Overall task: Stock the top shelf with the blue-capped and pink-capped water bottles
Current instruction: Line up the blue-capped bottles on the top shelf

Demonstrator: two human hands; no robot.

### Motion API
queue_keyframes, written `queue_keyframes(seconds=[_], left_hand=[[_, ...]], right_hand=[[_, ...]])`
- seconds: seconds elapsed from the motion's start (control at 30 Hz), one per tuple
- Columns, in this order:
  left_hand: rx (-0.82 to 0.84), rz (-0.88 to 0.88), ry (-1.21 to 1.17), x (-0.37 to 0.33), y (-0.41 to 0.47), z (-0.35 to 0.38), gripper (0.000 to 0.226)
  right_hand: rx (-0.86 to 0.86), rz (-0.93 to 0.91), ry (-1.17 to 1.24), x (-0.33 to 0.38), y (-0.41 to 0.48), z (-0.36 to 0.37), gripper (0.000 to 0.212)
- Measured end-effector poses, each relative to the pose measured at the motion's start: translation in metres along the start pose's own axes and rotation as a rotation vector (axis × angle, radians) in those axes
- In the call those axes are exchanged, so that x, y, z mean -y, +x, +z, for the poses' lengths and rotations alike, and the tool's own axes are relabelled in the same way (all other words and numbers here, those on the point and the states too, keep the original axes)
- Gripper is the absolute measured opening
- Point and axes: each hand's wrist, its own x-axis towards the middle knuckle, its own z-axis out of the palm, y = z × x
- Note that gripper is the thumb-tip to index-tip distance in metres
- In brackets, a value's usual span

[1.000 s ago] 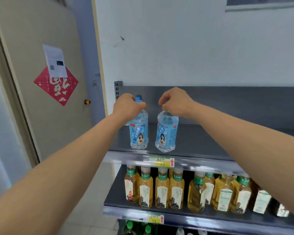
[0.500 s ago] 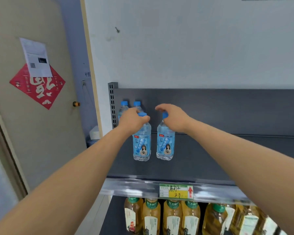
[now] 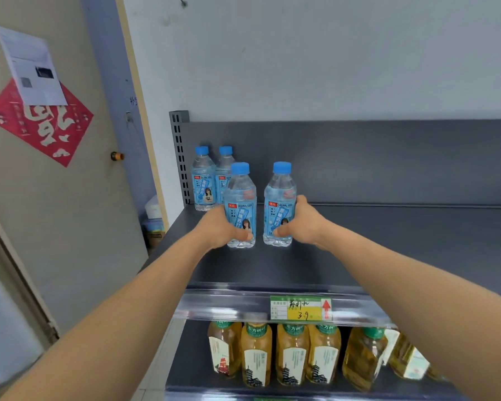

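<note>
Both arms reach onto the top shelf (image 3: pixel 388 241). The left grip (image 3: pixel 224 227) is clamped round the lower body of the left bottle (image 3: pixel 240 195), which has a blue cap. The right grip (image 3: pixel 304 224) is clamped round the right bottle (image 3: pixel 279 192), also blue-capped, just beside it. Both bottles stand upright with their bases on the shelf, near its left end. Two rear bottles (image 3: pixel 204 180) with blue caps stand upright in the far left corner. A price tag (image 3: pixel 301 308) sits on the shelf's near edge, and amber tea bottles (image 3: pixel 289 354) line the shelf below.
</note>
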Motion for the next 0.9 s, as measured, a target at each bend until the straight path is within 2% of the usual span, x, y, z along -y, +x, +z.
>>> queue_keyframes(seconds=[0.2,0.43,0.57,0.73,0.9], left_hand=[[-0.058,0.001,0.042,-0.004,0.046,0.009,0.037],[-0.251,0.027,0.136,-0.002,0.092,0.022,0.061],[-0.327,0.035,0.151,0.002,0.107,0.030,0.062],[-0.394,0.048,0.213,0.002,0.113,0.033,0.052],[-0.362,0.063,0.267,0.004,0.115,0.026,0.023]], right_hand=[[-0.020,0.006,-0.003,-0.004,0.033,-0.004,0.064],[-0.127,0.037,-0.052,-0.015,0.082,-0.003,0.071],[-0.185,0.052,-0.044,-0.017,0.099,0.002,0.069],[-0.230,0.055,-0.061,-0.016,0.113,0.007,0.062],[-0.298,0.063,-0.126,-0.013,0.111,0.009,0.047]])
